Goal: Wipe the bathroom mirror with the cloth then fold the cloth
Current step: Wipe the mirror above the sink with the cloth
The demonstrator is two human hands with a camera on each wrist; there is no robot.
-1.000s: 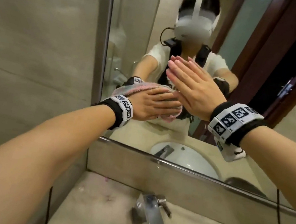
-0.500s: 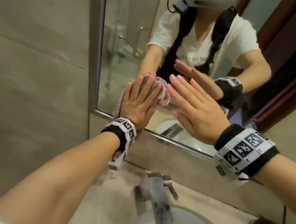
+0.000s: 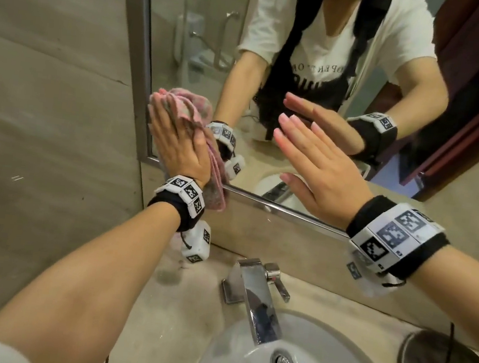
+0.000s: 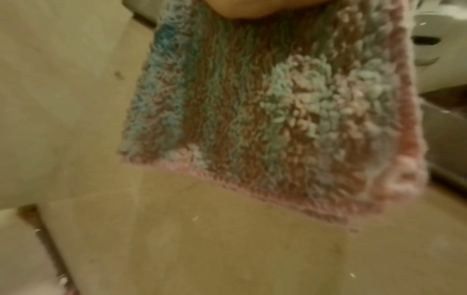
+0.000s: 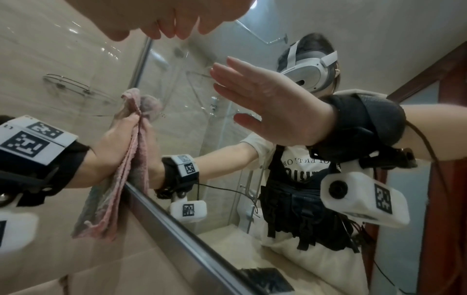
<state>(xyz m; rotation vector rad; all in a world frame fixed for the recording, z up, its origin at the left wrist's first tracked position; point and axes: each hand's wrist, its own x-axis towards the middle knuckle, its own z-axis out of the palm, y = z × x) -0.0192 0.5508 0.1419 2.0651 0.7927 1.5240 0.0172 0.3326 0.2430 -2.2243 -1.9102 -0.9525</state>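
Bathroom scene, seen from head height, looking down at two bare arms reaching to a wall mirror (image 3: 194,53). Left hand (image 3: 176,145) laid flat with fingers straight and together, pressing a pink and grey-blue cloth (image 3: 181,103) against the glass at the mirror's lower left corner, beside its metal frame. Cloth bunched above the fingertips and hanging down past the wrist, over the mirror's bottom edge. In the left wrist view, only a blurred square of the cloth (image 4: 265,111) dangling above a beige surface, probably the counter. Right hand (image 3: 322,168) to the right of the left one, fingers straight and slightly spread, palm toward the glass, holding nothing; fingertips seemingly touching the mirror, though hard to confirm. Nearer, below the mirror, a chrome tap (image 3: 256,299) over a white sink (image 3: 226,362) set in a beige counter (image 3: 172,309).
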